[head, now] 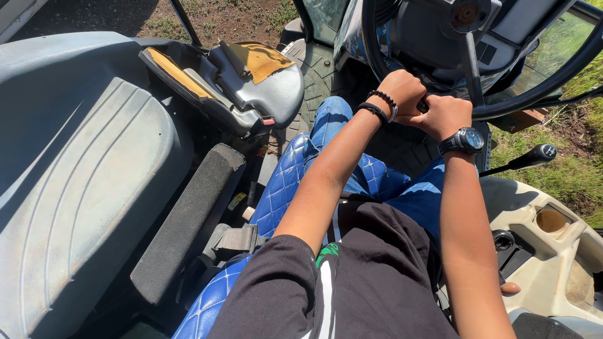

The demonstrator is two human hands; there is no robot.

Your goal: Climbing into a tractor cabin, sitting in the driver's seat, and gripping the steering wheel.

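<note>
I sit on a tractor seat with a blue quilted cover [282, 182]. Both my hands grip the lower rim of the black steering wheel [553, 85], side by side and touching. My left hand [402, 93] wears dark bead bracelets at the wrist. A black wristwatch sits on the wrist of my right hand [447, 116]. My fists are closed around the rim, beside a wheel spoke [471, 63]. I wear a black shirt and blue jeans.
A wide grey fender [75, 188] and a black padded armrest [188, 220] lie to my left. A worn grey and yellow cushion [251, 75] sits above a tyre [320, 69]. A black lever knob [543, 152] and a beige console with a cup holder [551, 220] stand at right.
</note>
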